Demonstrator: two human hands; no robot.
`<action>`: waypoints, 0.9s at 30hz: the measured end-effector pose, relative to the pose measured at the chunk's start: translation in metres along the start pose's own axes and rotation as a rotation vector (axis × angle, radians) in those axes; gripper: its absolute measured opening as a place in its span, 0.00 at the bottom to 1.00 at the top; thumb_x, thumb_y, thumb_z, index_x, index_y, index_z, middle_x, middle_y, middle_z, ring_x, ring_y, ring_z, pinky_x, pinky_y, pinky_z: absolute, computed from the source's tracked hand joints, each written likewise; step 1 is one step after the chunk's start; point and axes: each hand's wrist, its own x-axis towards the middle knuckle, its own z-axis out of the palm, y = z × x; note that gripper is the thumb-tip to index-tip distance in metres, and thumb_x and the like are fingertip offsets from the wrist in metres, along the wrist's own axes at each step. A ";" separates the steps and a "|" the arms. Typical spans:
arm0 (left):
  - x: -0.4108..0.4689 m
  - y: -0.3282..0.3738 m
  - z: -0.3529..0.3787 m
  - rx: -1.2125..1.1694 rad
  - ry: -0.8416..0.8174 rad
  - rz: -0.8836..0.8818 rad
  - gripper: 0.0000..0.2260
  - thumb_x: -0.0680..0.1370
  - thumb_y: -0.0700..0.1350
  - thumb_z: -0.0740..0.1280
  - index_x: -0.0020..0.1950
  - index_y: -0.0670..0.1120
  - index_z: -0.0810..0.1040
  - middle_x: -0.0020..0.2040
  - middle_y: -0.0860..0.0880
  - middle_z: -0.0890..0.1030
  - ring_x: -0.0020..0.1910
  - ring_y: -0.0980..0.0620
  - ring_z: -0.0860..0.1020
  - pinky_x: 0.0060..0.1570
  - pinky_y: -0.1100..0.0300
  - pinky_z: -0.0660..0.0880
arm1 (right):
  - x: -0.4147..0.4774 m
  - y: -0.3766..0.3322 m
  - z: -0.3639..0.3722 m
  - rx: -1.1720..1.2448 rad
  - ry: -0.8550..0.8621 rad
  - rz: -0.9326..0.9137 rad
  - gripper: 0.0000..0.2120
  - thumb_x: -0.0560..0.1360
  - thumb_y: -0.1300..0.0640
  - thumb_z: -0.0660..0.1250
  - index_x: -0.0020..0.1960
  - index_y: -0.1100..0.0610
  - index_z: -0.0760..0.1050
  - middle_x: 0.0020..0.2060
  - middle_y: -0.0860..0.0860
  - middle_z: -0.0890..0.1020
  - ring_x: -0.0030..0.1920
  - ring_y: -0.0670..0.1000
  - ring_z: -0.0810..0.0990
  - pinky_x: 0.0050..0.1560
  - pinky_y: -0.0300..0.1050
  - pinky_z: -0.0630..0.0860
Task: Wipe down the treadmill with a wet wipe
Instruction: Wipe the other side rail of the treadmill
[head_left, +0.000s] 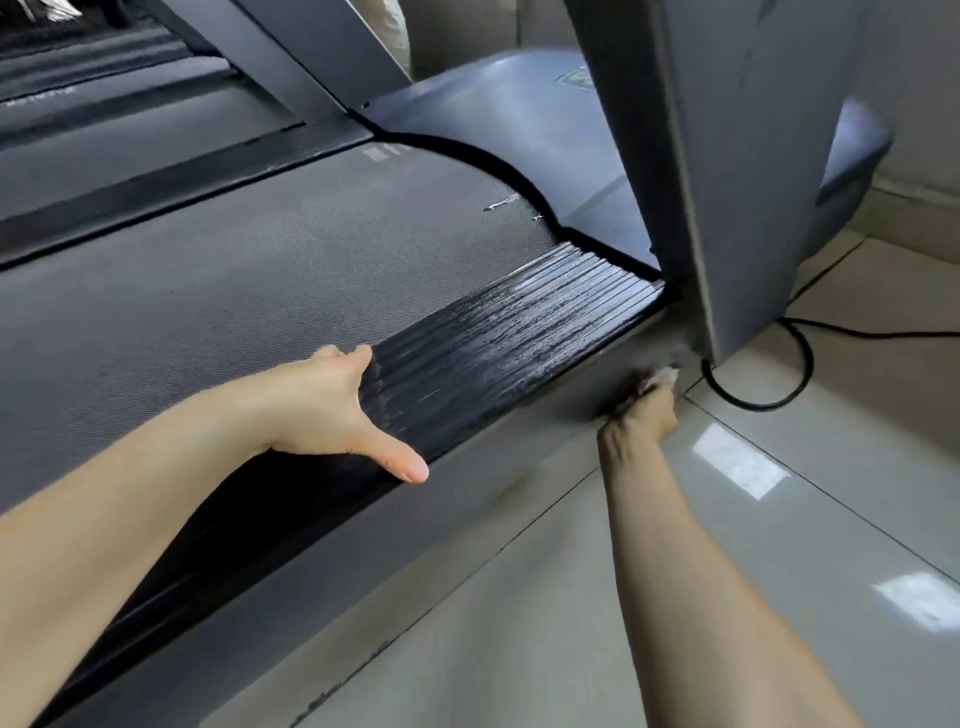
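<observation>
left hand (332, 410): fingers straight, palm resting flat on the ribbed black side rail (498, 332) of the treadmill (234, 270) | right hand (641, 415): clenched around a whitish wet wipe (662, 375), pressed to the grey side frame near the upright post (727, 171) | black cable (779, 374) on tiled floor (779, 519)

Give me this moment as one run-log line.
left hand: flat on ribbed side rail | right hand: holds wipe on side frame near upright post | rail: wet streaks
</observation>
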 end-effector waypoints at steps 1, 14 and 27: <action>-0.001 -0.002 0.001 0.013 0.008 0.005 0.71 0.51 0.77 0.76 0.84 0.53 0.46 0.82 0.52 0.54 0.81 0.47 0.58 0.76 0.47 0.62 | -0.013 0.011 -0.007 0.000 -0.023 0.043 0.18 0.80 0.48 0.70 0.33 0.53 0.73 0.34 0.49 0.77 0.36 0.50 0.74 0.46 0.47 0.78; -0.002 -0.013 0.002 0.089 0.047 0.051 0.72 0.50 0.82 0.70 0.85 0.52 0.46 0.84 0.48 0.52 0.82 0.41 0.56 0.78 0.41 0.59 | -0.147 0.060 -0.069 -0.092 -0.190 0.221 0.16 0.78 0.69 0.59 0.36 0.54 0.65 0.23 0.47 0.62 0.20 0.45 0.58 0.21 0.35 0.55; -0.004 -0.013 0.005 0.019 0.062 0.047 0.68 0.54 0.78 0.75 0.85 0.53 0.48 0.83 0.50 0.52 0.82 0.44 0.55 0.78 0.44 0.59 | -0.064 0.007 -0.013 -0.109 -0.073 -0.092 0.12 0.78 0.69 0.65 0.39 0.57 0.72 0.28 0.49 0.74 0.24 0.43 0.69 0.27 0.38 0.68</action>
